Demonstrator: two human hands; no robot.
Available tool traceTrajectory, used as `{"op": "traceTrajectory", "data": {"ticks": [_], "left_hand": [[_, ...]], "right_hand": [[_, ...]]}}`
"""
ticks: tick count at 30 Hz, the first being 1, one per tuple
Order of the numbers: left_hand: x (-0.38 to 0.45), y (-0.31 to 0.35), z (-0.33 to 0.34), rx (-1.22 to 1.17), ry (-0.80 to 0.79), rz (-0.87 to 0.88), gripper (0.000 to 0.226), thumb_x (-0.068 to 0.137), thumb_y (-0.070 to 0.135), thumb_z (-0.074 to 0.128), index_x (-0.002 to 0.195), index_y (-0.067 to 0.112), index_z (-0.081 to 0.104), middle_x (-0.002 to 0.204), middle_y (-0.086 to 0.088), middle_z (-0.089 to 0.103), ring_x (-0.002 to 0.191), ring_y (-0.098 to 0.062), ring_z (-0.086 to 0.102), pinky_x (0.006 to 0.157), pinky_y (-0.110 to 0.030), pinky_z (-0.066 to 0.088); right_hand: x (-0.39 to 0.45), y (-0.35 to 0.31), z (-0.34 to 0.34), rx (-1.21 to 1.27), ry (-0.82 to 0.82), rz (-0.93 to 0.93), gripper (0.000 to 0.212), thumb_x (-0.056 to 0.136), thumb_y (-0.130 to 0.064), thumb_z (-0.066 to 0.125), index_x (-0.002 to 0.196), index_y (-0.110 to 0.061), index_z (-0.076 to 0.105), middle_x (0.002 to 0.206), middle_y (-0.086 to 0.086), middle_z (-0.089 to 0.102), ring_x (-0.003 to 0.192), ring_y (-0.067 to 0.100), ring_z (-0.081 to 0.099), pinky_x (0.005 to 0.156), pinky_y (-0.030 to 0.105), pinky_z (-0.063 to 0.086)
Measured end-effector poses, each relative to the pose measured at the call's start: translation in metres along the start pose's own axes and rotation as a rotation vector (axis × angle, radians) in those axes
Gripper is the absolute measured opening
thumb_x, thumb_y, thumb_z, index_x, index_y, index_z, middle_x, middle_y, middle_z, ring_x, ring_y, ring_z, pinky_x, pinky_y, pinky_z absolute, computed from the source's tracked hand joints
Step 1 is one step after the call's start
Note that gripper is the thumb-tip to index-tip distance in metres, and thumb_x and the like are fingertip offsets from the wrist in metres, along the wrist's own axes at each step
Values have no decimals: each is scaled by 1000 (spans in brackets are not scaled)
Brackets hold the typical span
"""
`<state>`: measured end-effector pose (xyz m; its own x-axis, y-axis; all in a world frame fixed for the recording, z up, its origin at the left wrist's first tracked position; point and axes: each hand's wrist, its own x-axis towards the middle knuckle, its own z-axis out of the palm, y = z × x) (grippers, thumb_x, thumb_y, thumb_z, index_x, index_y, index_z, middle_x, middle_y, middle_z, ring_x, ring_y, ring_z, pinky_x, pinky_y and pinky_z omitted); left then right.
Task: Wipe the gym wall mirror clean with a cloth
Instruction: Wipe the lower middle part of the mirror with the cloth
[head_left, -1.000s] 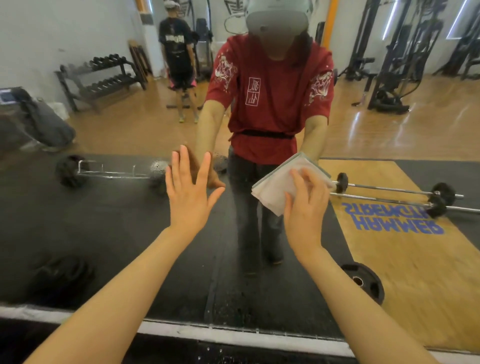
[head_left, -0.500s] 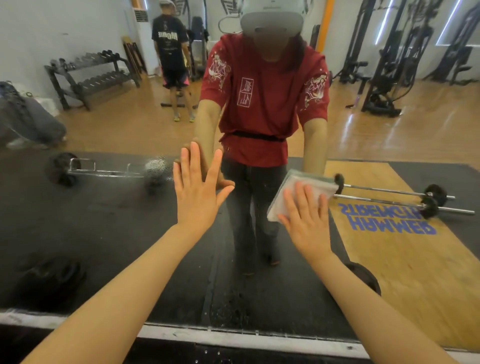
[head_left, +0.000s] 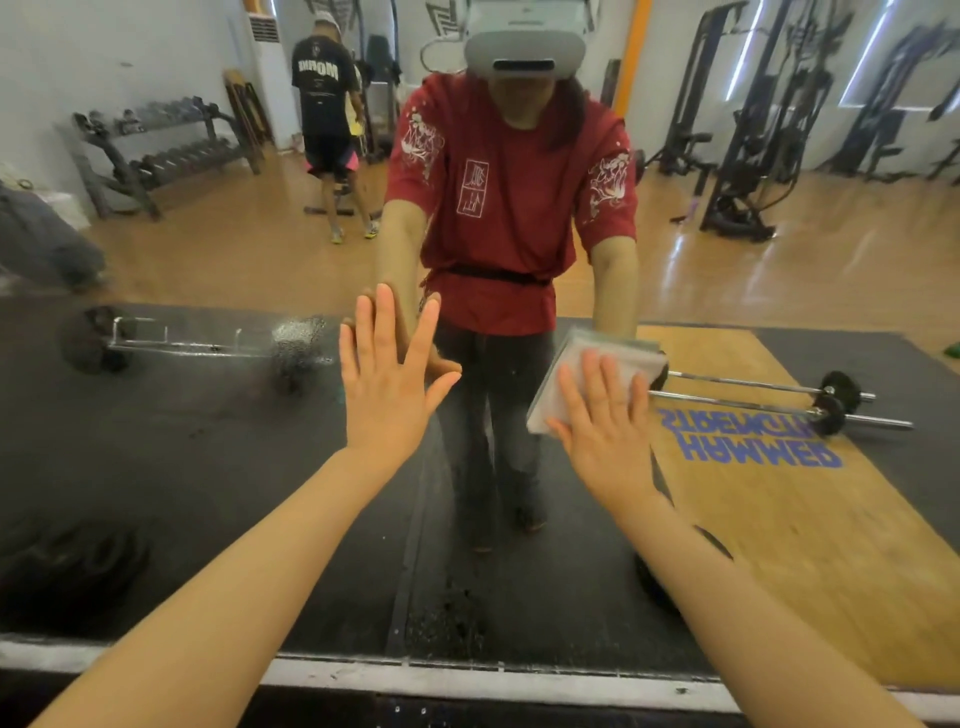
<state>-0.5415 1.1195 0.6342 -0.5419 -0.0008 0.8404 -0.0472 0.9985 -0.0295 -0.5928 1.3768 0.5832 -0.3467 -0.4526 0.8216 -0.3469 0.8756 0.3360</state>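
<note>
Wiping looks underway: right hand (head_left: 605, 415) presses cloth (head_left: 597, 374) flat on mirror (head_left: 208, 467), left hand (head_left: 387, 379) spread against glass; droplets (head_left: 301, 343) and specks remain.

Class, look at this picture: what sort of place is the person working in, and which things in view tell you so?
Almost certainly a gym. The wall mirror reflects a dumbbell rack, barbells on a lifting platform, and weight machines. The right hand presses a cloth to the glass.
</note>
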Motion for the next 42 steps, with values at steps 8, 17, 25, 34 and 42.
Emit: {"op": "traceTrajectory", "data": {"ticks": [8,17,25,34,42], "left_hand": [[2,-1,-1,-7,7,1,85,92,57,49,158,29,3,158,-27,14,147,-42,8,117,-59,14],[2,-1,-3,12,9,21,89,89,54,59,157,26,10,158,-26,15,147,-42,11,117,-57,18],[2,-2,-7,-43,8,26,82,92,55,50,157,27,9,159,-25,13,148,-40,9,117,-56,17],[-26,-53,-14,-224,-36,-375,79,95,67,36,156,23,11,159,-34,6,147,-49,7,114,-62,19],[-31,-64,-10,-230,-86,-420,81,93,61,45,156,30,4,159,-33,1,147,-51,2,112,-66,21]], "right_hand": [[17,38,-8,3,88,175,83,96,-50,45,159,-17,2,155,22,19,153,26,-7,120,53,1],[-33,25,5,11,-26,150,83,96,-43,47,158,-15,1,163,18,-2,152,31,-7,118,58,4],[77,17,-30,63,104,2,80,94,-42,55,158,-15,14,159,17,17,150,33,12,119,55,0],[-13,-5,13,-54,8,-278,77,95,-38,51,158,-15,13,166,10,-6,153,25,-1,120,55,3],[64,-26,-14,29,82,-42,78,98,-40,45,158,-14,3,160,18,11,152,29,-7,119,56,-4]]}}
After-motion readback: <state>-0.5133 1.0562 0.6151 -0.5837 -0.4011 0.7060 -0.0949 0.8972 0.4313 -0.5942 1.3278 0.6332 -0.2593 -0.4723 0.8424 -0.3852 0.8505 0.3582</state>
